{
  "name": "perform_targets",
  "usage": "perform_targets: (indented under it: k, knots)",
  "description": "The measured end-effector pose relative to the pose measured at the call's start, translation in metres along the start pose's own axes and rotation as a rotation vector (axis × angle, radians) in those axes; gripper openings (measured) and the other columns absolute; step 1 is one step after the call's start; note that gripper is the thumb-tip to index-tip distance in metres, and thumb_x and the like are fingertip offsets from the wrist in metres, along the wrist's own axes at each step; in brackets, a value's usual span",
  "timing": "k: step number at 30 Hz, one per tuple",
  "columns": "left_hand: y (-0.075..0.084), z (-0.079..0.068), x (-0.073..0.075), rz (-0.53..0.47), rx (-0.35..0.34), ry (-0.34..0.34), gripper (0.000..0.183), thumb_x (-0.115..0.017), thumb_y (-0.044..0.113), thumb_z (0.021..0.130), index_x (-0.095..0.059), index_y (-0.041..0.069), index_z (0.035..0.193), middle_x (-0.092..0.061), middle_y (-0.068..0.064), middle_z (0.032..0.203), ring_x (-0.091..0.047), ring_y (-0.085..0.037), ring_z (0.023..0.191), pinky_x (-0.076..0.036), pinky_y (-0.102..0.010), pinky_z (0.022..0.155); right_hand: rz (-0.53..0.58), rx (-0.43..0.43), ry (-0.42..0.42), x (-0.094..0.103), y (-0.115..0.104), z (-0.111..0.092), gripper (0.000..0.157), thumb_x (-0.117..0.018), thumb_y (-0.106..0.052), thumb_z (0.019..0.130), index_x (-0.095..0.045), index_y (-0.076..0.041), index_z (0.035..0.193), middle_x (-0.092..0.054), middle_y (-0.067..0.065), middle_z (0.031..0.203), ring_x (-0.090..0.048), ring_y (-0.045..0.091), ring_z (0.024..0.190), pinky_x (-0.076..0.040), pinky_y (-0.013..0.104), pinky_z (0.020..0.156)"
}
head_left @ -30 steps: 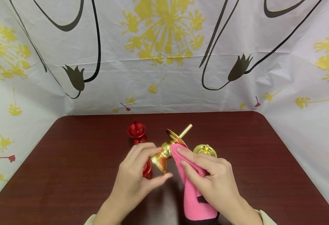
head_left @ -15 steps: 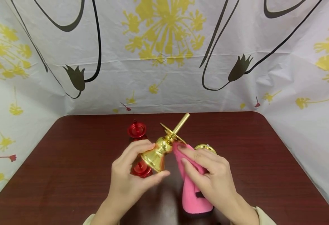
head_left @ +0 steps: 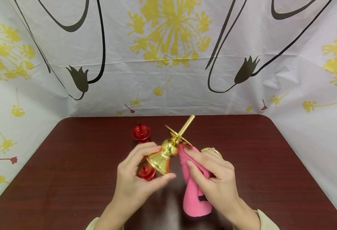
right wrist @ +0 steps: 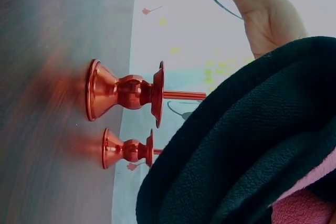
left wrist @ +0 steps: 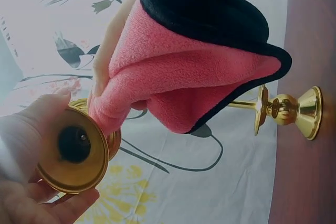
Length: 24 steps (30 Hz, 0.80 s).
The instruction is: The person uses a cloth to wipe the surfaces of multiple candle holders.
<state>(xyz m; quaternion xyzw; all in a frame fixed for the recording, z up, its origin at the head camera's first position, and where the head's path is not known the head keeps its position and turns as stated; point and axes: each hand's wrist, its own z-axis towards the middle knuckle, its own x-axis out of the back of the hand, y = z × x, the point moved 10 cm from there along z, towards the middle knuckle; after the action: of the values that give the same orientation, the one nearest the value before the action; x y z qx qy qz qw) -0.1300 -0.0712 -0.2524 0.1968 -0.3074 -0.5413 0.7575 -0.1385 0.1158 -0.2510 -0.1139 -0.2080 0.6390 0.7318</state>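
Note:
A shiny gold candlestick (head_left: 160,159) is tilted, its thin rod pointing up to the right. My left hand (head_left: 139,174) grips its flared base between fingers and thumb; the hollow underside of the base (left wrist: 73,150) faces the left wrist camera. In my right hand (head_left: 214,175) is a folded pink cloth (head_left: 195,201) with black trim, pinched and pressed against the candlestick just below its dish. The cloth's black edging (right wrist: 241,129) covers much of the right wrist view and hides the fingers there.
Two red candlesticks, a farther one (head_left: 141,132) and a nearer one (head_left: 147,172), stand behind my left hand. A second gold candlestick (left wrist: 299,113) stands behind my right hand. The dark wooden table (head_left: 56,179) meets a patterned white sheet (head_left: 168,92) at the back.
The held candlestick has swung so its rod points higher and more of its base shows. The pink cloth now sits under the dish, its lower end shifted slightly left and up.

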Motion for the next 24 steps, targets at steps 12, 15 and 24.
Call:
perform_targets:
  k: [12,15,24]
  knots:
    - [0.003,-0.001,-0.001,0.089,-0.08,0.021,0.059,-0.094,0.021,0.065,-0.067,0.003,0.113,-0.068,-0.01,0.109,-0.064,-0.018,0.098,-0.055,-0.017,0.087,0.025,0.011,0.004,0.001,-0.005,-0.002,0.021,-0.075,-0.011,0.088,-0.076,-0.001,0.107,-0.071,0.009,0.079,-0.054,0.013,0.077,-0.043,0.021,0.068]
    - [0.004,-0.001,-0.002,0.11,-0.08,0.013,0.059,-0.094,0.022,0.065,-0.067,0.003,0.114,-0.068,-0.009,0.11,-0.064,-0.018,0.099,-0.055,-0.017,0.086,0.032,0.021,0.005,0.001,-0.007,-0.001,0.022,-0.075,-0.01,0.087,-0.076,0.0,0.107,-0.071,0.01,0.078,-0.054,0.013,0.077,-0.042,0.021,0.068]
    - [0.003,-0.004,-0.012,0.136,-0.083,-0.051,0.058,-0.095,0.018,0.064,-0.067,0.004,0.113,-0.068,-0.008,0.109,-0.064,-0.02,0.099,-0.052,-0.014,0.09,0.028,0.01,0.009,0.002,-0.009,0.001,0.026,-0.079,-0.013,0.084,-0.075,0.001,0.106,-0.072,0.01,0.08,-0.056,0.014,0.077,-0.044,0.02,0.064]
